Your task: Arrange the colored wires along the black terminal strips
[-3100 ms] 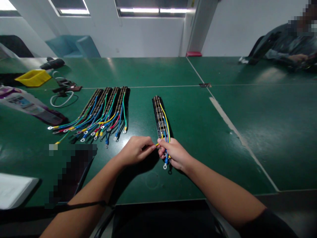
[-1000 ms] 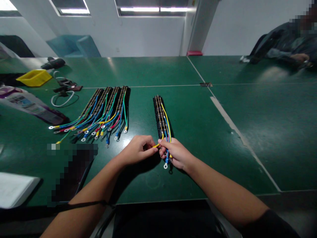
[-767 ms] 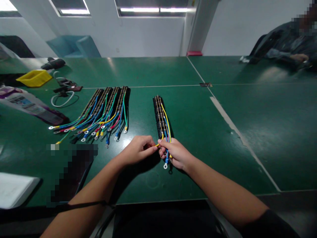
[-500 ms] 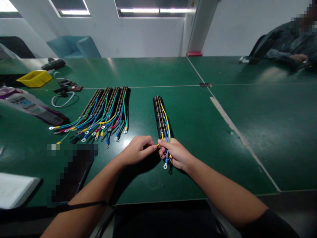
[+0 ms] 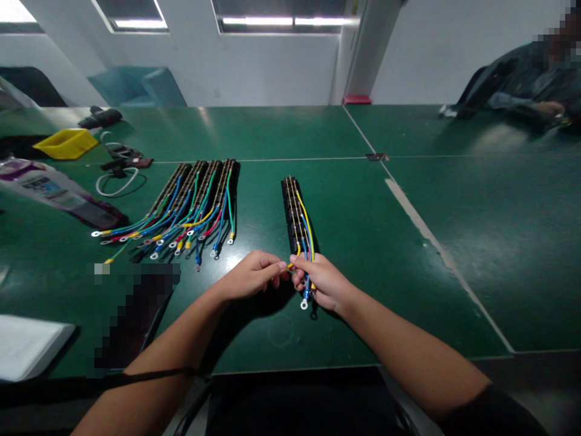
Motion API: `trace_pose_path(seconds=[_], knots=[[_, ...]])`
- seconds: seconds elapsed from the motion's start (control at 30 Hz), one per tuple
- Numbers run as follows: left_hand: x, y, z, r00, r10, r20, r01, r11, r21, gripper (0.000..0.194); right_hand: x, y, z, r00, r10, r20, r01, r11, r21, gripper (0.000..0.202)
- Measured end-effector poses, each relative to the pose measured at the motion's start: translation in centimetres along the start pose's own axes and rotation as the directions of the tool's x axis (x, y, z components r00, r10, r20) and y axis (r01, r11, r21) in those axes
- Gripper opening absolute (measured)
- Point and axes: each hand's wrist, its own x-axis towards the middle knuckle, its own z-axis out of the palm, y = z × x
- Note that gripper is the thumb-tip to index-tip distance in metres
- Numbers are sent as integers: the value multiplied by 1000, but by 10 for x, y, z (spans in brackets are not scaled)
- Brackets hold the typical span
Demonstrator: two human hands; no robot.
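A long black terminal strip with brass-coloured rails lies on the green table, its yellow and blue wires running toward me. My right hand is closed around these wires near the strip's close end. Below its fingers a ring terminal with a blue sleeve sticks out. With thumb and fingertips my left hand pinches the end of a short yellow wire that bends out to the left. The tip of that wire is hidden in the fingers.
Several similar wired strips lie side by side at left, ring terminals toward me. Further left are a bottle, a yellow tray and a white cable. A dark flat object and a white block lie nearer. Another person sits at far right.
My left fingers have shifted slightly on the yellow wire's end, the index finger now lying straighter along the thumb. My right hand keeps its hold, and the strip stays in place.
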Motion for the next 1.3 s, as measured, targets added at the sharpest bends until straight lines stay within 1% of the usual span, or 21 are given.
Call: trace_pose_path(seconds=[0.1, 0.3, 0.5, 0.7, 0.93, 1.07, 1.2, 1.3], knots=[[0, 0, 1, 1000, 5, 6, -5, 1000, 22, 42, 0, 0, 0, 1000, 2, 1, -2, 1000, -6, 21], [4, -6, 2, 988, 152, -37, -144, 975, 171, 39, 0, 0, 1, 1000, 3, -15, -3, 1000, -4, 23], [5, -9, 3, 979, 194, -69, -171, 953, 250, 40, 0, -1, 2, 1000, 23, -15, -22, 1000, 16, 22], [5, -6, 3, 985, 169, -29, -159, 962, 221, 42, -2, -3, 2, 1000, 17, -5, -17, 1000, 9, 21], [8, -12, 5, 973, 209, -94, -180, 952, 246, 39, -1, -4, 2, 999, 39, -12, -39, 999, 26, 20], [7, -10, 7, 975, 202, -89, -177, 956, 233, 38, -1, -3, 2, 1000, 28, -8, -28, 999, 25, 20], [6, -7, 8, 985, 162, -56, -151, 975, 161, 39, 0, -3, 1, 999, 34, -12, -34, 999, 22, 21], [7, -7, 8, 985, 165, -56, -153, 972, 178, 40, 0, -2, 1, 999, 29, -15, -29, 999, 23, 21]])
